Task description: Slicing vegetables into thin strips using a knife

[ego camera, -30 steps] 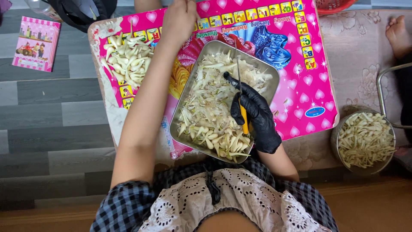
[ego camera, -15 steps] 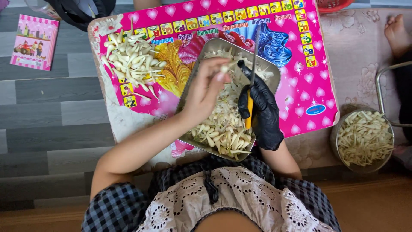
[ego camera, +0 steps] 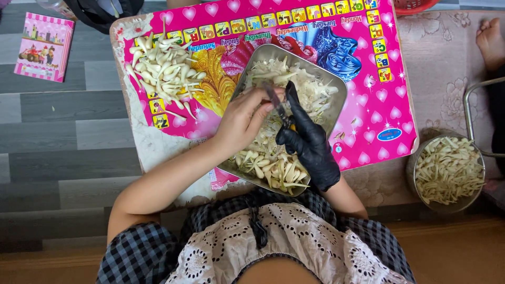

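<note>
A steel tray [ego camera: 341, 100] full of pale peelings and small whitish bulbs sits on a pink printed table [ego camera: 368, 84]. Over its middle my bare left hand [ego camera: 243, 122] pinches a small pale bulb between its fingertips. My right hand [ego camera: 310, 144], in a black glove, grips a knife [ego camera: 278, 108] with a yellow handle; the blade points up and left and meets the bulb at my left fingertips. A heap of unpeeled pale bulbs [ego camera: 165, 71] lies on the table's far left corner.
A round metal bowl [ego camera: 448, 169] of peeled pieces stands on the floor mat at the right, next to a metal frame [ego camera: 468, 105]. Another person's bare foot [ego camera: 492, 39] shows at the top right. A pink booklet [ego camera: 44, 47] lies on the grey floor at left.
My left hand came back from the heap at the far left with a bulb and now holds it over the tray. My gloved hand brought the knife blade to it.
</note>
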